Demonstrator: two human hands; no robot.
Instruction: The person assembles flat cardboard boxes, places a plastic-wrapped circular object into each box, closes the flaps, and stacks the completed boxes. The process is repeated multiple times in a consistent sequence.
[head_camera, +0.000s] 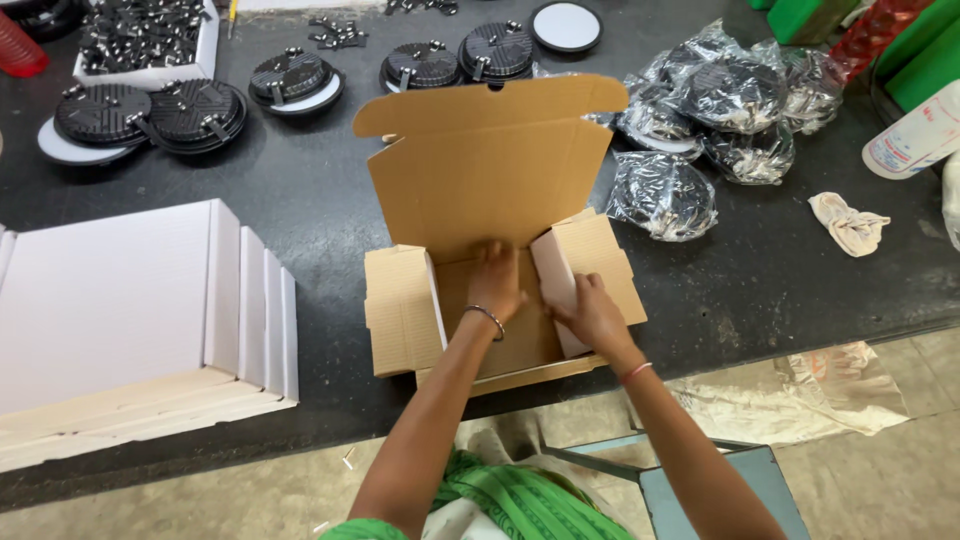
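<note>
My cardboard box (490, 240) sits in the middle of the frame on the dark worktop (320, 215), its lid standing up and open toward the top of the picture. My left hand (494, 283) is spread flat inside, fingers pressing down on the box floor near the back wall; it grips nothing. My right hand (592, 312) is curled around the right side flap (556, 280), pinching it and tipping it upright, just beside my left hand.

I judge the weak point to be that right flap: if I push it in before the crease gives, the board could buckle or tear at the fold. The left side flap (405, 310) lies splayed out flat, so the walls are uneven, and the box could skew or slide toward the front edge of the worktop, which its near wall already overhangs a little. If my left hand lifts, the floor may spring up and the flap pop back out.

At the left of the frame a stack of flat white boxes (130, 310) lies close by, well apart from my hands. Round black lamps (290, 75) line the upper left, and bagged ones (662, 193) lie at the upper right, near the raised lid; a hard shove backward could knock into them.
</note>
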